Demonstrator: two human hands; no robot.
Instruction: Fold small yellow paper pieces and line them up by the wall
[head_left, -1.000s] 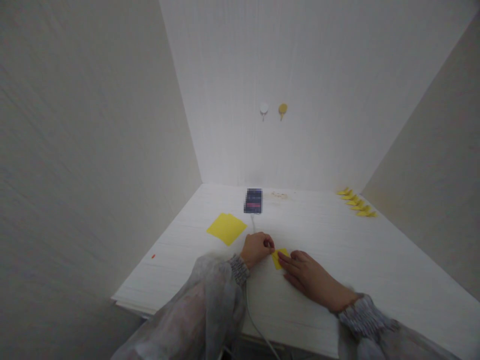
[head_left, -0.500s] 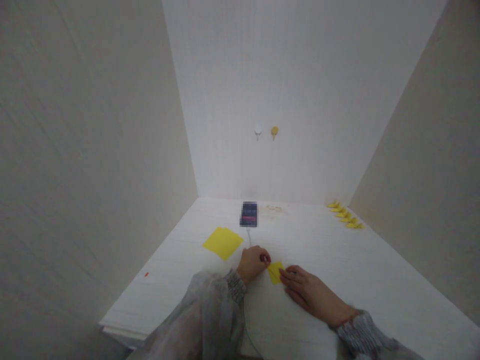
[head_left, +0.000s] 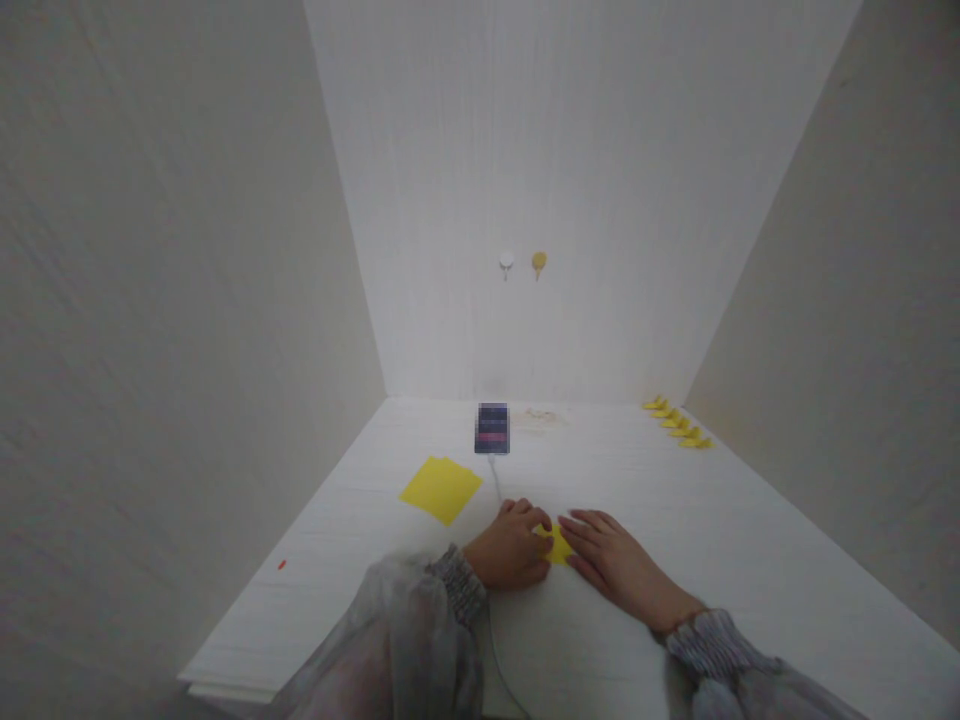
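A small folded piece of yellow paper (head_left: 559, 548) lies on the white table between my hands, partly covered by fingers. My left hand (head_left: 514, 547) is on its left side, with the fingers curled over that edge and the thumb side low. From the right, my right hand (head_left: 616, 562) rests its outstretched fingertips on the paper's right edge, the palm low over the table. Left of my left hand lies a small stack of flat yellow paper sheets (head_left: 441, 489), slightly fanned.
Several folded yellow paper pieces (head_left: 678, 424) stand in a row at the far right. A phone-like device with a blurred screen (head_left: 492, 429) sits near the back wall, its white cable (head_left: 496, 650) running under my left arm. A small red bit (head_left: 282, 565) lies at left. Two hooks (head_left: 539, 262) are on the wall.
My left hand has turned from a pinch at the paper's upper left corner to curled fingers over its left side. My right fingers have spread a little. The whole view has shifted slightly.
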